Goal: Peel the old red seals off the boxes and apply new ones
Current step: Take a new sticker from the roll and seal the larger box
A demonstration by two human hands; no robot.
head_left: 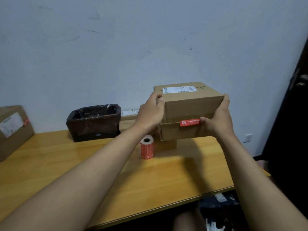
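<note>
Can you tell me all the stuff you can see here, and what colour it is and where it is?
held box: one, brown cardboard with a white label on top, lifted above the table
red seal: one, red, on the held box's near side
roll of seals: one, red, upright on the table
bin: one, lined with a black bag, at the table's back
other boxes: two, brown; one at the table's left end, one behind the bin
table: one, yellow wood
left hand: grips the held box's left side
right hand: grips its right side, thumb touching the seal's end
</note>
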